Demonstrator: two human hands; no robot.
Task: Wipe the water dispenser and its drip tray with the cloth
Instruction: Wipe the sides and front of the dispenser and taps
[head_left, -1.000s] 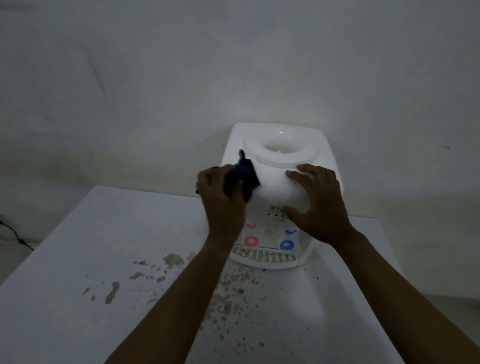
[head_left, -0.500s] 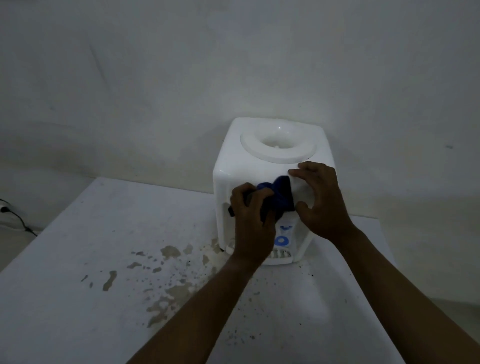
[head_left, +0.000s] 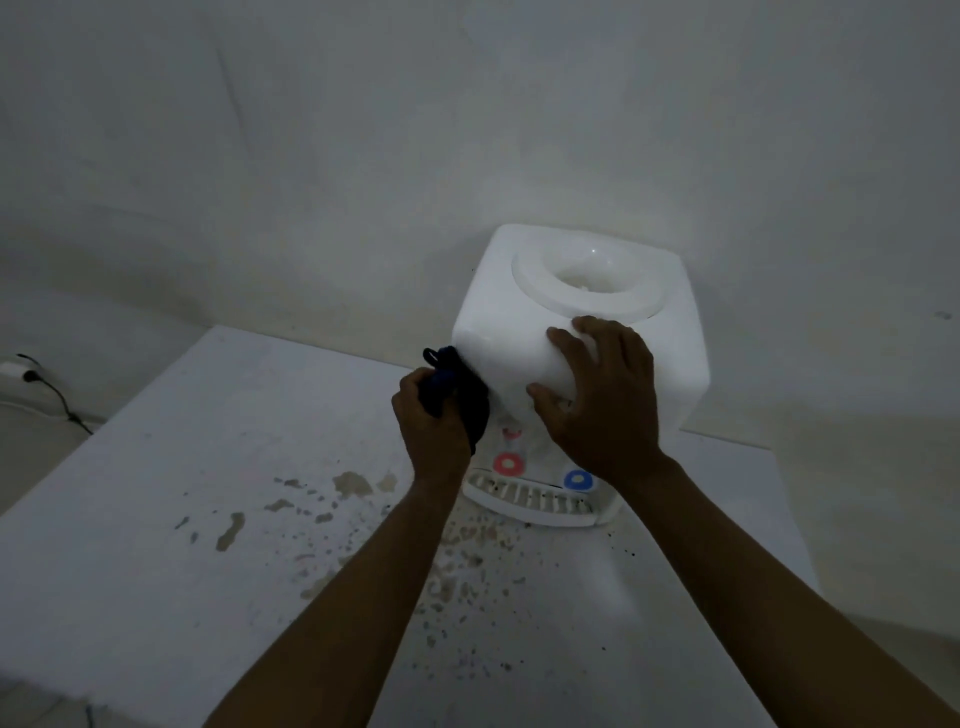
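Left hand (head_left: 434, 421) curled tight around a dark blue cloth (head_left: 462, 400), pressing it against the lower left front corner of the dispenser (head_left: 519, 322). Bunched cloth, one twisted end poking up above the knuckles, the rest hanging dark between hand and white casing.

Right hand (head_left: 605, 400) spread wide and flat on the front upper edge of the dispenser, fingers (head_left: 563, 340) reaching over the rounded top, thumb down on the front face, gripping nothing but bracing the body.

White, boxy dispenser standing at the far edge of the surface (head_left: 156, 519), close to the wall (head_left: 363, 130), with a round bottle well (head_left: 592, 280) open on top. Red tap (head_left: 508, 464) and blue tap (head_left: 577, 479) showing below the right hand, red to the left, blue to the right. Slotted drip tray (head_left: 530, 501) at the foot of the front, just under the taps, dark specks along its slats.

White surface stained with brownish blotches (head_left: 353, 483) and scattered specks left of and in front of the dispenser. Black cable (head_left: 57, 400) trailing down at the far left, off the surface.
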